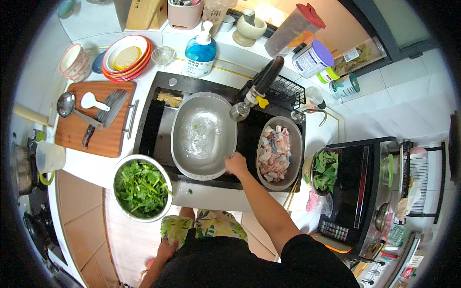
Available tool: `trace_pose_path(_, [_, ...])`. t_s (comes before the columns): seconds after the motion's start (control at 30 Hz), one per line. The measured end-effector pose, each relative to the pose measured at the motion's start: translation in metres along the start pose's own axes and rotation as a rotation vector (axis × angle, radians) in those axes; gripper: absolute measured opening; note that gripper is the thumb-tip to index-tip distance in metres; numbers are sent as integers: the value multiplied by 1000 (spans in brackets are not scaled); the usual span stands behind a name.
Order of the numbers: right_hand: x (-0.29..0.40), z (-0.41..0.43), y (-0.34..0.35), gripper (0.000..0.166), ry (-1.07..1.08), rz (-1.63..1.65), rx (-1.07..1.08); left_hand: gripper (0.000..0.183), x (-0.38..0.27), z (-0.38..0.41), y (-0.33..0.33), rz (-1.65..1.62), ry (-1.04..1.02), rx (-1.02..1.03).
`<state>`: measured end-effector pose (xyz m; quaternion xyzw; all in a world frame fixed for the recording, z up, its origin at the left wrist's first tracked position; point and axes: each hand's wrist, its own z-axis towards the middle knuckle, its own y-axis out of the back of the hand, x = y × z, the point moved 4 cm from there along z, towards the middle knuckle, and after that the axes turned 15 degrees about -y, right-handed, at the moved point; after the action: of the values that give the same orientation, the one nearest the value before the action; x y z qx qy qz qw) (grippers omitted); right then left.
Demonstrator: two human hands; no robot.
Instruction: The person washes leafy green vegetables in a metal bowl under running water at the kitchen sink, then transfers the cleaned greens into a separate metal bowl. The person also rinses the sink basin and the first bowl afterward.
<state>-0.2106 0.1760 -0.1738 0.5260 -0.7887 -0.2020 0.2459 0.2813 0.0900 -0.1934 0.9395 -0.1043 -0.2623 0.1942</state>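
My right hand (236, 164) grips the right front rim of a grey oval basin (230, 144), which sits over the black sink (248, 140). A little water and a small green scrap lie in the basin. My left hand (168, 247) hangs beside my patterned shorts; its fingers are partly hidden. Right of the basin, a smaller grey oval tub (297, 144) holds cut raw meat pieces (274, 154). A metal bowl (116, 180) of leafy greens (144, 187) stands at the counter's front edge on the left. The faucet (240, 111) reaches over the basin's right rim.
On the left, a wooden cutting board (72, 136) bears a cleaver (113, 106), a ladle (66, 104) and a white spoon (93, 102). Stacked plates (108, 54) and a blue soap pump bottle (200, 54) stand behind. Chopsticks (292, 194) and a bowl of leaves (325, 171) are on the right.
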Motion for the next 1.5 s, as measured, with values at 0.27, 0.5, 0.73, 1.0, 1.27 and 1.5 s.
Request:
trace_pose_path(0.27, [57,-78,61,15,587,175,-454,78,17,-26,-18,-171,-48,-125])
trace_pose_path(0.5, [103,-126,83,8,837,-475,-679,71,7,-22,-38,-115,-70,-152])
trace_pose_path(0.73, [109,-140,57,12,1091,-952,-768,72,-5,-46,-48,-224,44,-222])
trace_pose_path(1.0, [104,-139,61,11,1056,-840,-714,74,-17,-52,-48,-299,67,-255])
trace_pose_path(1.27, [59,-96,121,12,774,-56,-570,71,-15,-48,-43,-222,84,-258])
trace_pose_path(1.5, [-7,-26,50,4,427,800,-11,59,-25,-58,-26,-190,238,-410])
